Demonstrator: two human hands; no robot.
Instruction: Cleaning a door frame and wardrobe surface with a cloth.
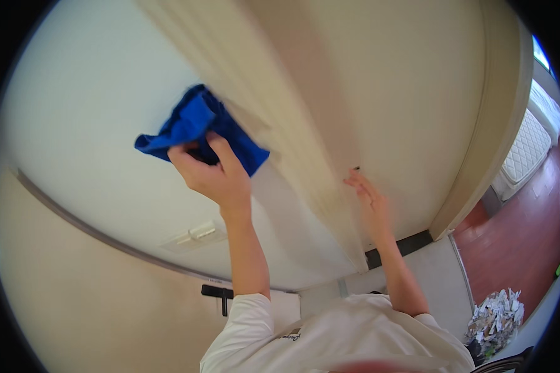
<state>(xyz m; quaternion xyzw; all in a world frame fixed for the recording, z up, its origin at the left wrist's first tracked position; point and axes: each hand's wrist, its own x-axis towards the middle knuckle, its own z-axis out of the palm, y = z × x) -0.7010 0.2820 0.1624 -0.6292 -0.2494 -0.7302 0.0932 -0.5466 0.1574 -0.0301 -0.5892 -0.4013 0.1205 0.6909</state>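
My left hand [210, 175] grips a folded blue cloth [191, 119] between thumb and fingers. The cloth lies against the white wall [98, 107], close beside a cream door frame [280, 93]. Part of its underside and some of my fingertips are hidden by its folds. To the right of that frame, my right hand [368, 193] is raised with its fingers extended and nothing visible in it. It is slightly blurred, near a small dark spot [356, 168] on the cream panel [401, 116]. Whether its fingertips touch the panel I cannot tell.
A switch plate [193, 237] sits on the wall below my left hand. At lower left is a door with a black lever handle [219, 293]. On the right, a quilted mattress [526, 149] stands over reddish-brown flooring [504, 247], and shredded paper [494, 317] is heaped at lower right.
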